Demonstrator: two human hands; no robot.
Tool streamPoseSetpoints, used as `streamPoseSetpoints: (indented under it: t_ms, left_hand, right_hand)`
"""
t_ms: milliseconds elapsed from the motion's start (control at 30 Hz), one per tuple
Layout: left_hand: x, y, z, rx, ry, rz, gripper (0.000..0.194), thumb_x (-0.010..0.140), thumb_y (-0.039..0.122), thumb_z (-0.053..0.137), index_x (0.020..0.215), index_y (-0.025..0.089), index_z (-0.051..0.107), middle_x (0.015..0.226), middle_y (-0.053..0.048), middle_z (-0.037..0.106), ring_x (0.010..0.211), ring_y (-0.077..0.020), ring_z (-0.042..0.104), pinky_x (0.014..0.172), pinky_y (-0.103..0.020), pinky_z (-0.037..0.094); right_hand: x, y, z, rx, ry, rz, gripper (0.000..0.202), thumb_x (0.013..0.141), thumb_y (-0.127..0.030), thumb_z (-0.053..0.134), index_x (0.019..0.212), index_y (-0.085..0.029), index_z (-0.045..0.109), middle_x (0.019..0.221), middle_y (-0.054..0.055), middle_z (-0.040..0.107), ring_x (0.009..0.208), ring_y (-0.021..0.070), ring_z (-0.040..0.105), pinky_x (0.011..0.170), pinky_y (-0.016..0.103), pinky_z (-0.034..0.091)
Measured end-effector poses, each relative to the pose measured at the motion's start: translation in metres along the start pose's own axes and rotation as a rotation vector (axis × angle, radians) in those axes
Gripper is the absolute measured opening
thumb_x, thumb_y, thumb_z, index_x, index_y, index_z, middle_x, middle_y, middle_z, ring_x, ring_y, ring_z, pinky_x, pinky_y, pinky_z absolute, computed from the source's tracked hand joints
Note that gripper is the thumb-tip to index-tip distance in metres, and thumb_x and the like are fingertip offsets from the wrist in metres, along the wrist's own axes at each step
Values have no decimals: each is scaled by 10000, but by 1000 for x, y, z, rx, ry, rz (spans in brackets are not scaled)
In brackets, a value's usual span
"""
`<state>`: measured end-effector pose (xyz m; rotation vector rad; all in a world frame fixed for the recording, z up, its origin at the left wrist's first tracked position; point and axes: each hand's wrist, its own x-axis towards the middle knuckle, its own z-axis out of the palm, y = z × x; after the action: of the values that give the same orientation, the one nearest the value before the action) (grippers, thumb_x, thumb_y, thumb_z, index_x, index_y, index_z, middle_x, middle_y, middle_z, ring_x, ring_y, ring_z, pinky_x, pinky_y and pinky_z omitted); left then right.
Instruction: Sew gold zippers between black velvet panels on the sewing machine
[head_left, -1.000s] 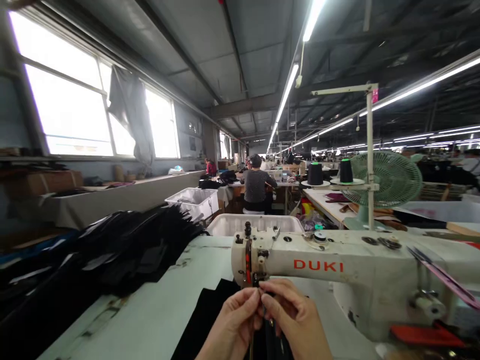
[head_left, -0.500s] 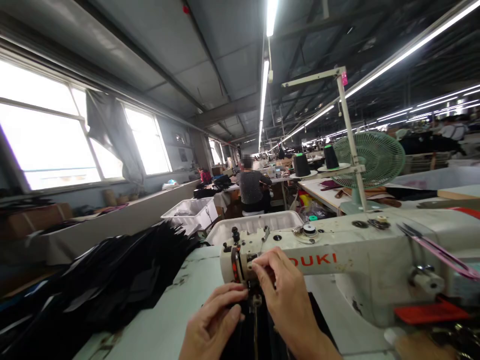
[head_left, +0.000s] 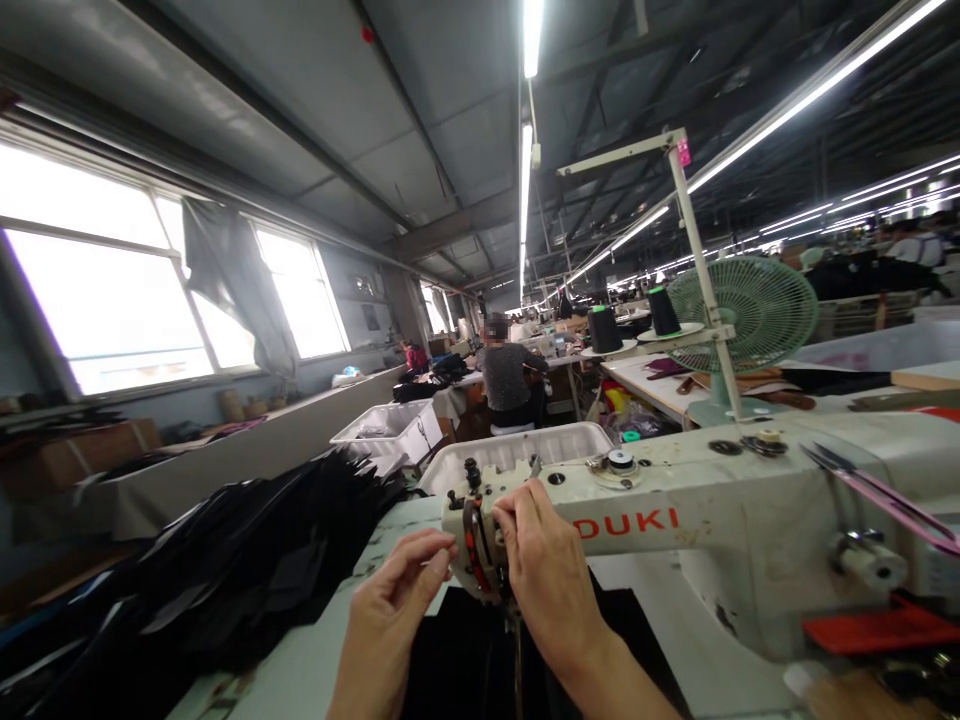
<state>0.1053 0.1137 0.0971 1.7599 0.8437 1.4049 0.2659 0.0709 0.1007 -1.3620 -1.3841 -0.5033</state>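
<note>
A white sewing machine (head_left: pixel 720 500) with red lettering fills the lower right. My right hand (head_left: pixel 544 575) is at the front of its head, fingertips bunched together against the metal parts there; what they grip is hidden. To the left of the head, my left hand (head_left: pixel 397 605) is raised with thumb and fingers pinched. Anything between those fingertips is too fine to make out. Black fabric (head_left: pixel 457 655) lies on the machine bed under both hands, beneath the needle area.
Stacked black fabric pieces (head_left: pixel 285 570) cover the table's left side. Pink-handled scissors (head_left: pixel 885 495) rest on the machine arm. Beyond stand a white bin (head_left: pixel 555 440), black thread cones (head_left: pixel 602 328) and a green fan (head_left: pixel 750 310). A person (head_left: pixel 514 380) sits farther ahead.
My left hand has moved up and left, away from the needle area. My right hand has shifted slightly up and left on the machine head, uncovering more of the lettering.
</note>
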Motion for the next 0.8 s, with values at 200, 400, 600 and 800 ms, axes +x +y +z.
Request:
streamPoseSetpoints:
  t_ms: [200, 400, 600, 800]
  left_hand:
    - [10, -1, 6, 72, -47, 86, 306, 775, 453, 737, 935, 194, 769, 1057, -76, 673, 999, -258, 644, 899, -323, 538]
    - [16, 0, 15, 96, -54, 126, 279, 793, 433, 719, 942, 202, 770, 1065, -64, 664, 965, -246, 669, 812, -291, 581]
    - [18, -5, 17, 118, -55, 158, 233, 826, 394, 696, 966, 220, 762, 1093, -55, 659, 979, -232, 673, 830, -280, 577]
    - [17, -2, 18, 126, -42, 161, 245, 819, 401, 687, 948, 207, 762, 1067, -59, 655, 968, -239, 672, 803, -286, 590]
  right_hand:
    - [2, -4, 0, -53, 28, -22, 377, 1035, -250, 236, 824, -194, 543, 793, 35, 587, 605, 166, 624, 529, 282, 461]
    - [3, -6, 2, -68, -5, -16, 381, 1032, -244, 235, 824, -192, 549, 796, 39, 584, 625, 176, 625, 536, 292, 464]
    - [2, -6, 0, -50, -21, -14, 333, 1023, -230, 281, 840, -196, 556, 807, 36, 586, 654, 179, 623, 554, 294, 466]
    - [2, -7, -3, -17, 5, -4, 356, 1030, -245, 271, 806, -197, 542, 781, 27, 578, 644, 165, 619, 562, 282, 471]
